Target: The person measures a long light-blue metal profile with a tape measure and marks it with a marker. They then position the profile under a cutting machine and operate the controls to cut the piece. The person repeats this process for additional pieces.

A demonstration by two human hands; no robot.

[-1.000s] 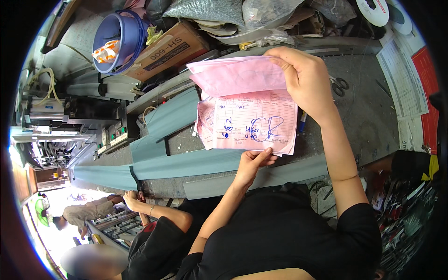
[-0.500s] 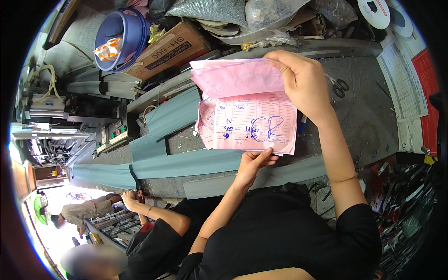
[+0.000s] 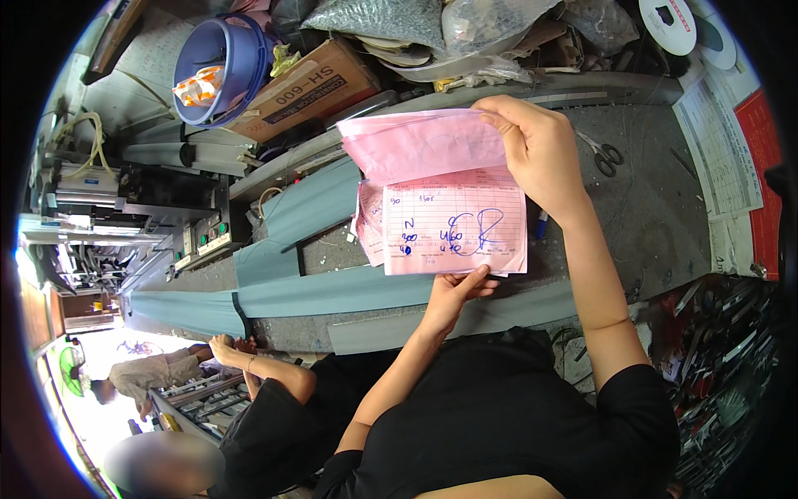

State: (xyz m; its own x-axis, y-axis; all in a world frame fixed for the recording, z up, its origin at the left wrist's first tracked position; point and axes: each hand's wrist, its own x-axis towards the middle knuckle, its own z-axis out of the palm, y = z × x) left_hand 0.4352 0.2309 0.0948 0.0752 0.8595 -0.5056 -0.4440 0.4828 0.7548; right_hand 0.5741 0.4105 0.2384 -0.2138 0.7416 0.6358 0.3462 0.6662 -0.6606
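Note:
A pad of pink paper forms (image 3: 449, 249), marked with blue handwriting, is held up over the workbench. My left hand (image 3: 462, 293) grips its lower edge, the thumb on the front sheet and the fingers behind. Its upper sheets (image 3: 416, 150) are lifted and folded back, pinched at the top right by my right hand (image 3: 532, 150). More pink slips (image 3: 369, 224) stick out behind the pad's left side. A blue pen (image 3: 542, 224) lies on the bench beside my right wrist, and black-handled scissors (image 3: 605, 156) rest farther right.
Grey-green fabric strips (image 3: 341, 291) lie along the bench (image 3: 648, 208). At the back are a blue bucket (image 3: 241, 75), a cardboard box (image 3: 303, 91) and plastic bags (image 3: 490, 29). A control box (image 3: 204, 241) stands left. Another person (image 3: 274, 407) sits at lower left; one more stands beyond.
The lifted pink sheets have drooped slightly lower over the page, while both my hands keep their grip. At the lower left, the seated person's arm has shifted left.

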